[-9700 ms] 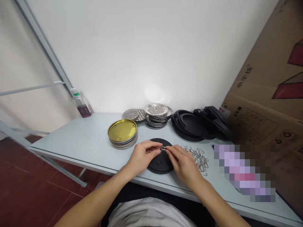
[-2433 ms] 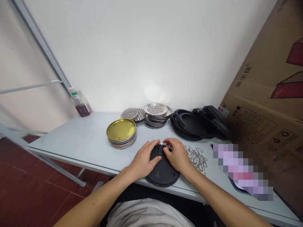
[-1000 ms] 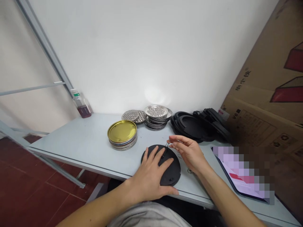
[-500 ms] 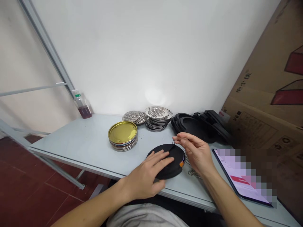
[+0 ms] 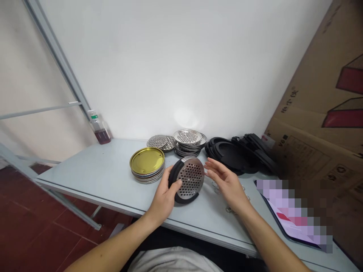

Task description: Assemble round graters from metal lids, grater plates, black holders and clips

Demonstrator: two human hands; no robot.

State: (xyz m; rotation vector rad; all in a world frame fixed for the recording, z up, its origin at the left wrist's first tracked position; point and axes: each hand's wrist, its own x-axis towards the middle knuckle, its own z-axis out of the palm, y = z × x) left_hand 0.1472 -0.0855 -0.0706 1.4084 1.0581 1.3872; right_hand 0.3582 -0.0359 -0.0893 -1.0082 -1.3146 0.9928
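Partly, the right hand (image 5: 230, 187), fingers parted, hides metal rings (image 5: 228, 210); the left hand (image 5: 162, 201), fingers mostly hidden, grips a grater (image 5: 192, 180).

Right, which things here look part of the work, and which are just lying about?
Likely part of the work:
black-edged perforated disc, in the left hand
metal rings
stacked metal discs
black parts
gold-topped stack

Probably just lying about:
bottle
lit-screen device
cardboard box
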